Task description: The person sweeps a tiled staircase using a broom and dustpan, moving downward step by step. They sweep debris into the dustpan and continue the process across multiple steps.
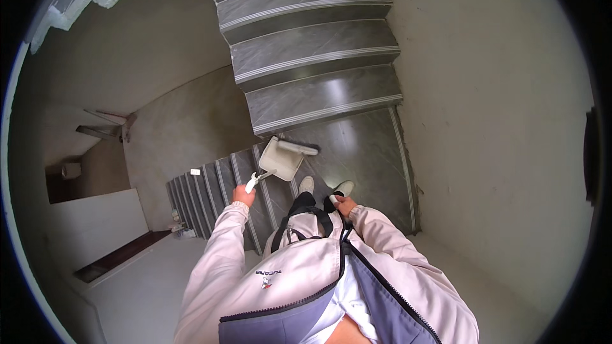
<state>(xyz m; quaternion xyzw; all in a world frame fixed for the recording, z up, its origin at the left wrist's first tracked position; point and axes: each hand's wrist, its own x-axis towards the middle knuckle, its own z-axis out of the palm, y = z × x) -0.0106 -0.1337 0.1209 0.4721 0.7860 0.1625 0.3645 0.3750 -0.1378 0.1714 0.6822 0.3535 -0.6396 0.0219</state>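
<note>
My left hand (244, 196) is closed around the white hooked handle (251, 183) of a long-handled dustpan. Its cream-coloured pan (281, 161) hangs or rests at the upper edge of the descending steps, left of my shoes. Across the pan's far side lies a pale broom head (297, 147) with dark bristles at its right end. Held low in front of my body, my right hand (345, 205) grips a light-coloured handle end (333, 198). Whether that handle joins the broom head is hard to make out.
My shoes (306, 184) stand on a grey tiled landing (368, 153). Striped-edge stairs (315, 67) climb ahead, and another flight (205, 196) drops away to the left with an open side. A bare plaster wall (487, 105) rises on the right. Bags (184, 233) lie near the lower steps.
</note>
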